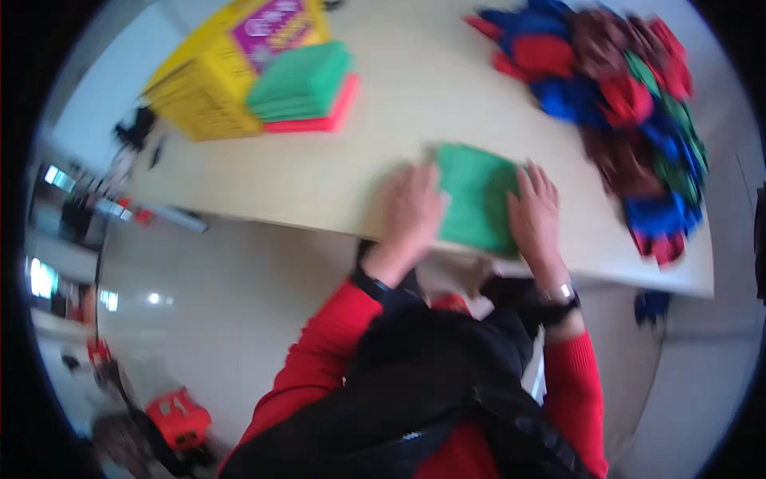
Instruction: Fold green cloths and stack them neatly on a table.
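A green folded cloth (479,199) lies flat near the table's front edge, directly before me. On its left edge rests my left hand (415,203), slightly blurred, with the fingers stretched out. My right hand (536,207) lies along the cloth's right edge, fingers extended and pointing away from me. Neither hand grips the cloth; both are open against its sides. Further off to the left, a stack of green folded cloths (297,84) sits on top of red folded cloth (323,121).
A yellow cardboard box (203,92) stands behind and left of the stack on the pale table (399,88). A loose heap of crumpled red, blue, brown and green cloths (622,104) covers the table's right side. On the floor at lower left is a red object (179,415).
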Motion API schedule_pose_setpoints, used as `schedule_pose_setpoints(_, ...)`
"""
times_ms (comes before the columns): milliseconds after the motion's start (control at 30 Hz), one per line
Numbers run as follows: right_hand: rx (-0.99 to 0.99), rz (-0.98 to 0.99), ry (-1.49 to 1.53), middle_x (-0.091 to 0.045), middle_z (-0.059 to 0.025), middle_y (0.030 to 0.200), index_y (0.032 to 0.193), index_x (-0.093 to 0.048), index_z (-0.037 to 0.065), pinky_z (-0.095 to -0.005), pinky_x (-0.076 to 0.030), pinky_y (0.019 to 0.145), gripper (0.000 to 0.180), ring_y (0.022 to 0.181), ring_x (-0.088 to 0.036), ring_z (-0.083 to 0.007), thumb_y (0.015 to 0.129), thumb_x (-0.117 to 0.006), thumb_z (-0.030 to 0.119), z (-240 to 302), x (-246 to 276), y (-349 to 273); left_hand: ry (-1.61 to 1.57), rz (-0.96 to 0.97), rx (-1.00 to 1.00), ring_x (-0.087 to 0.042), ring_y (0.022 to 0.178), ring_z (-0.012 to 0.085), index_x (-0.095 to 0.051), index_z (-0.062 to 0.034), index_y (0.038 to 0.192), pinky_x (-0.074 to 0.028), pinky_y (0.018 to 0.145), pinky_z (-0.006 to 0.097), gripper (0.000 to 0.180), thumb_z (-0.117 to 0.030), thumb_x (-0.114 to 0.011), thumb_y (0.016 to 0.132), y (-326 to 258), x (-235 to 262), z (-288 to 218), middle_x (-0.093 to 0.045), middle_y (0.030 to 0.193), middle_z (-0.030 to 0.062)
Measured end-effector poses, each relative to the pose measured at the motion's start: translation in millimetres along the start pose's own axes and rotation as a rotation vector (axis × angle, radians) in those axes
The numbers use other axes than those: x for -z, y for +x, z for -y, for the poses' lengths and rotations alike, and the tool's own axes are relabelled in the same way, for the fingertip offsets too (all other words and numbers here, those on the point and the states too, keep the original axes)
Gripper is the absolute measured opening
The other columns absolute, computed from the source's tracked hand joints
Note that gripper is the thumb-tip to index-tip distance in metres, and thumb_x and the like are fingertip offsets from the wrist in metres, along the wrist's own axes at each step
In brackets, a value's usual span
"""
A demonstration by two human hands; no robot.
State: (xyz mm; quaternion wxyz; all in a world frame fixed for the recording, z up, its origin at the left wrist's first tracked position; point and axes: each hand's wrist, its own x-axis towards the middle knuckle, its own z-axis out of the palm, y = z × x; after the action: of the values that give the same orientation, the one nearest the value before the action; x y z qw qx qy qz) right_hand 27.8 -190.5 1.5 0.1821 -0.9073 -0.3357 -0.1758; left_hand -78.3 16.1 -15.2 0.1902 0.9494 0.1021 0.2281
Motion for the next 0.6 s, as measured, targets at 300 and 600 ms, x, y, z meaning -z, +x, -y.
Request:
schedule_pose_setpoints(300, 0.187, 0.267, 0.1, -0.052, -0.0216, 0.14, 0.147, -0.04, 0.001, -0.0479, -0.035, 0.111, 0.056, 0.129, -0.048, -0.0371, 0.097, -0.056, 0.022, -40.1, -27.4, 37.3, -0.088, -0.052, -0.505, -0.044, 0.136, 0.0319, -0.059, -0.0063, 0.126, -0.025, 0.119, 0.054, 0.047, -0.016, -0.066, 0.081, -46.9, -9.3, -34.2, -0.054, 0.133, 0.0146)
schedule_pose_setpoints(600, 0.094, 0.259, 0.065, -0.058, -0.0223, 0.127, 0.142, -0.046, 0.0, -0.0462, -0.044, 0.1, 0.051, 0.119, -0.054, -0.0375, 0.096, -0.058, 0.019, -25.0, 5.0, -2.9, 0.087, -0.036, -0.406, -0.048, 0.13, 0.0314, -0.062, -0.0071, 0.121, -0.025, 0.12, 0.055, 0.039, -0.008, -0.061, 0.082, -12.7, 21.6, 21.2, -0.056, 0.128, 0.0139)
